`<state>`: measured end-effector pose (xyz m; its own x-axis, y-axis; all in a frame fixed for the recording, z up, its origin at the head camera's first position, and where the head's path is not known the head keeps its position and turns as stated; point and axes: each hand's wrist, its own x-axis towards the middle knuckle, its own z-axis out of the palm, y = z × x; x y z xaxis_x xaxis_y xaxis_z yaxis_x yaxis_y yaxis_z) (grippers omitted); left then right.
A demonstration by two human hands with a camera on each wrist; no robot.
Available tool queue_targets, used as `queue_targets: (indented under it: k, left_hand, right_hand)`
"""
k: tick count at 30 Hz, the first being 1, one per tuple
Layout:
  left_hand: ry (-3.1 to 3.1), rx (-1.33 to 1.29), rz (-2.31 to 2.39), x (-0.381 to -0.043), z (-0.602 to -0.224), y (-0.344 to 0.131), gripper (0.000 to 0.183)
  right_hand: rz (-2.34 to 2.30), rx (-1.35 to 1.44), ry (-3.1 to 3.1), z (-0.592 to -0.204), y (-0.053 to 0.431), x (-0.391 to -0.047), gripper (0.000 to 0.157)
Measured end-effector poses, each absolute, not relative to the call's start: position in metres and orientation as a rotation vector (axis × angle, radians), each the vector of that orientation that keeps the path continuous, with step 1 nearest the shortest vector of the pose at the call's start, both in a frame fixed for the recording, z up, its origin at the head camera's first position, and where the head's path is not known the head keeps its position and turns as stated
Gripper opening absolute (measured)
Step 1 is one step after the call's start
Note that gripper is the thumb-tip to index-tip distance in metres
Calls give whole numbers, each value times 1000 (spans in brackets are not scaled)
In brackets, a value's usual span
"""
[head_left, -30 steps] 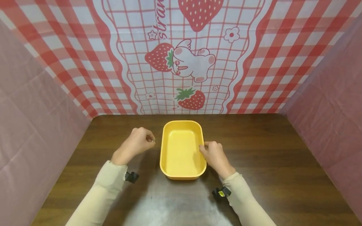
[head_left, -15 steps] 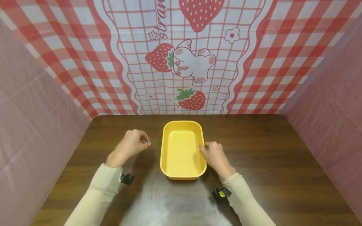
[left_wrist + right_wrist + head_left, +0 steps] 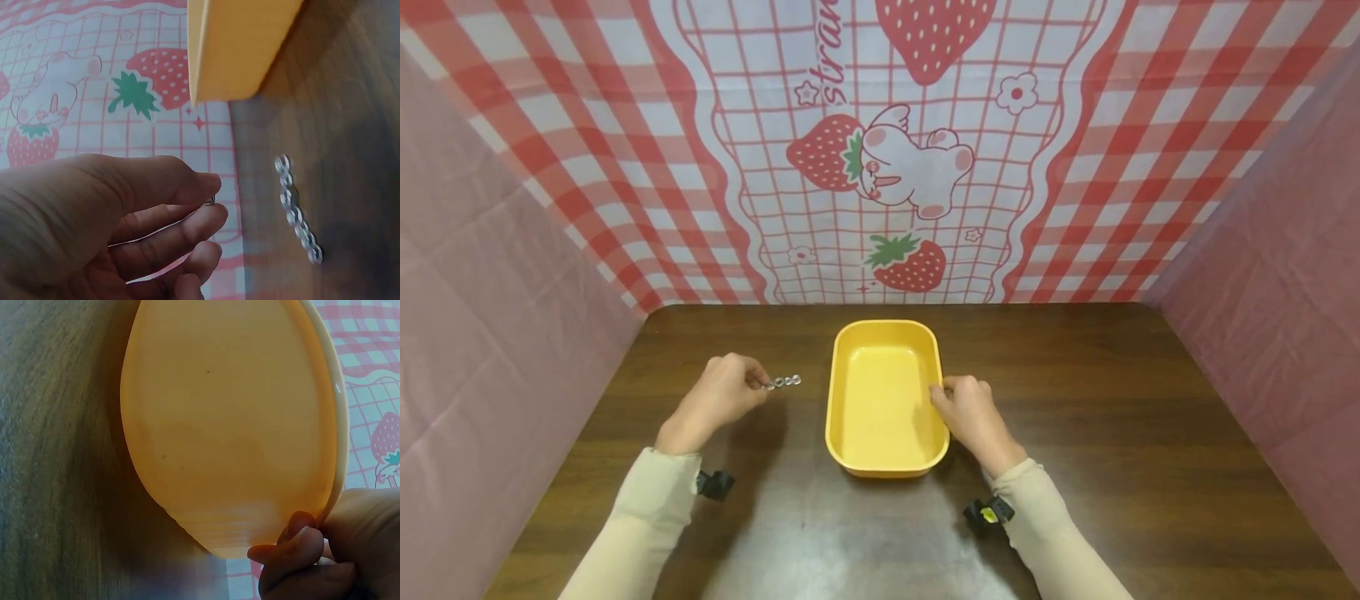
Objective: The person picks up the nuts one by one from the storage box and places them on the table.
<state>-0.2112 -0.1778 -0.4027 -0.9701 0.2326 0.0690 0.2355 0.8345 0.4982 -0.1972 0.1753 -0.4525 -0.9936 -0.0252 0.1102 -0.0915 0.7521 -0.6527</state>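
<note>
My left hand (image 3: 718, 396) is left of the yellow plastic tray (image 3: 847, 450), thumb and index fingertips together. In the left wrist view a tiny shiny metal piece (image 3: 211, 200) shows pinched between them; the rest of it is hidden. A short silver chain (image 3: 292, 216) of several links lies on the wooden table just beyond the fingertips, apart from them in that view. From the head view the same chain (image 3: 787, 381) appears to run right from the fingers. My right hand (image 3: 973, 417) grips the tray's right rim, thumb inside the wall. The tray holds nothing visible.
The dark wooden table (image 3: 1097, 417) ends at a red-and-white strawberry cloth (image 3: 1037, 208) behind. Pink cloth walls (image 3: 1270, 250) stand at both sides. Each wrist wears a black camera strap (image 3: 715, 485).
My left hand has moved left and slightly toward the body, away from the tray. The chain has come into sight beside its fingertips. The right hand and tray stay in place.
</note>
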Motion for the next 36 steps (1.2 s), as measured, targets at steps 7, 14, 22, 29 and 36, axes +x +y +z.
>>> queue_targets:
  k: [7, 14, 22, 29, 36]
  left_hand:
    - [-2996, -325, -815, -204, -412, -197, 10]
    - [-3008, -269, -798, -199, -419, -215, 8]
    - [-3056, -235, -806, -199, -427, -224, 6]
    - [-3131, -184, -790, -207, -439, -222, 6]
    - [-3154, -139, -756, -209, -445, -218, 6]
  right_hand:
    - [1088, 95, -2858, -454, 175, -197, 24]
    - [1089, 100, -2854, -454, 175, -197, 23]
    - [1096, 75, -2857, -454, 176, -198, 24]
    - [1097, 76, -2852, -454, 177, -198, 24]
    - [1095, 74, -2855, -454, 177, -198, 25]
